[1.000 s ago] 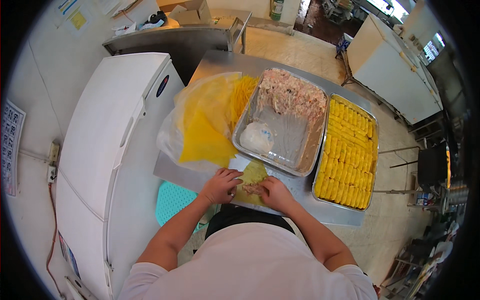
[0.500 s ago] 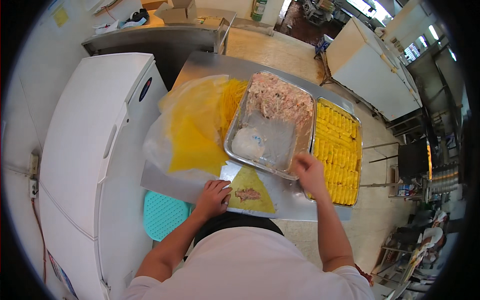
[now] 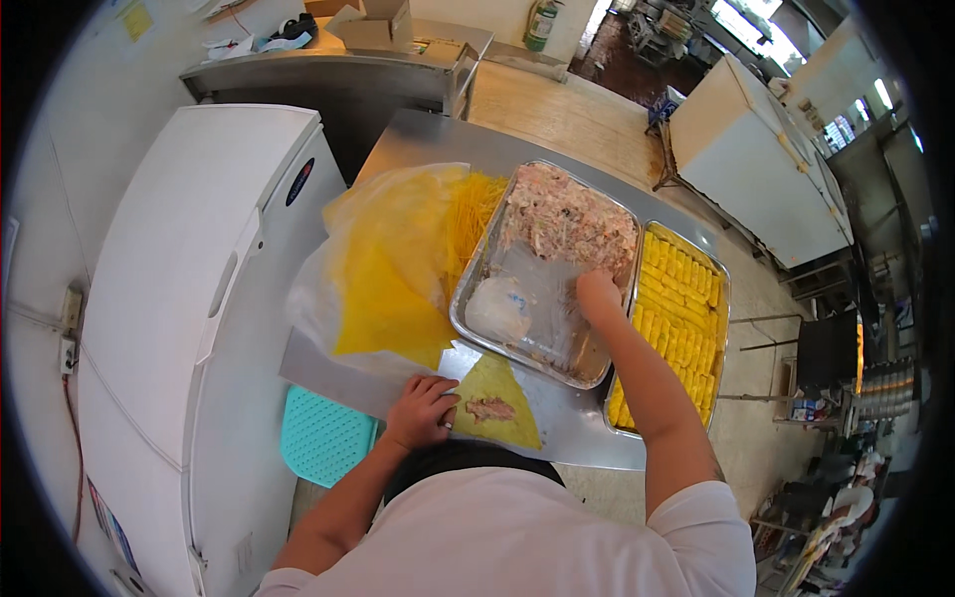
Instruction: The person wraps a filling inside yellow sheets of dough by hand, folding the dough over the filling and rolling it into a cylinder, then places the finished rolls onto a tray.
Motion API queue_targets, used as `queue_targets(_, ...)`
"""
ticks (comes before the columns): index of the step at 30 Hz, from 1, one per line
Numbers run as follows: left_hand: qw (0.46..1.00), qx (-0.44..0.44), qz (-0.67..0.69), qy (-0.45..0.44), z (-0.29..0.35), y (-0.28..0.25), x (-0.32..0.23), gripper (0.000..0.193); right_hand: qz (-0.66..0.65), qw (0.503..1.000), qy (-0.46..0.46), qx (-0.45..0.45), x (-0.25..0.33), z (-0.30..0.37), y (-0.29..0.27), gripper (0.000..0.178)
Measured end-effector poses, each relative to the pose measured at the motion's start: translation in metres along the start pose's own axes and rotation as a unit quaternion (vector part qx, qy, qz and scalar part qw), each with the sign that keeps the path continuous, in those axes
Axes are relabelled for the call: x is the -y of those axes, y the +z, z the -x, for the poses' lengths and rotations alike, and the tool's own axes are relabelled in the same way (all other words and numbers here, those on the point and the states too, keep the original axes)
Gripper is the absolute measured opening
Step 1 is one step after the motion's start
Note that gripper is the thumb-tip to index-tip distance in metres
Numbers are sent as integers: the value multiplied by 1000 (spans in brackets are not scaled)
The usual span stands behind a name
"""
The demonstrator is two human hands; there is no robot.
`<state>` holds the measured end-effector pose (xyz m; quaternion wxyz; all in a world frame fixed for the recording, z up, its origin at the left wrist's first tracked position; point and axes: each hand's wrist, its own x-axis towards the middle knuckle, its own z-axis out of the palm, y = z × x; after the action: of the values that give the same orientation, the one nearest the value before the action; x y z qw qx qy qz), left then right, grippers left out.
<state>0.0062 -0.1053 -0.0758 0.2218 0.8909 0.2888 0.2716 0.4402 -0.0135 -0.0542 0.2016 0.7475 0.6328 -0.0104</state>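
Note:
In front of me on the metal table lies a yellow triangular wrapper [image 3: 500,386] with a small strip of pinkish minced filling [image 3: 490,409] across it. My left hand [image 3: 422,408] rests at the wrapper's left corner, its fingers curled together; whatever they may hold is hidden. Reaching into the big metal tray [image 3: 527,360], my right hand [image 3: 600,296] is closed at the lower edge of the minced meat filling [image 3: 572,214], with its fingertips mostly out of sight. A clear plastic sheet and a round white lump [image 3: 497,309] lie in the tray's nearer half.
A plastic bag [image 3: 383,269] of yellow wrappers lies left of the tray, beside yellow shreds [image 3: 476,214]. To the right, a second tray holds rows of yellow rolls [image 3: 676,328]. A white freezer [image 3: 214,259] stands at my left, above a turquoise stool [image 3: 323,436].
My right hand has moved up and away from the tray's near corner, into the tray by the filling. My left hand stays by the wrapper. The view has shifted slightly.

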Motion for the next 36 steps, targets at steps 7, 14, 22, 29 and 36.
queue_targets(7, 1000, -11, -6, 0, 7, 3, 1, 28, -159, 987, 24, -18, 38, 44, -5, 19)
queue_targets(14, 1000, -11, 13, 10, 6, 3, 0, 31, -682, 714, 153, 53, 9, 100, -42, 17)
queue_targets(22, 999, -18, 27, 16, 13, 4, 4, 30, -662, 744, -9, 88, 123, 194, -72, 25)
queue_targets(29, 998, -24, 38, 33, 11, 5, 4, 30, -411, 899, -151, -35, 199, 191, 7, 9)
queue_targets(36, 999, -6, 44, 14, 20, 6, 10, 40, -318, 937, -122, -78, 210, 207, -14, 14)
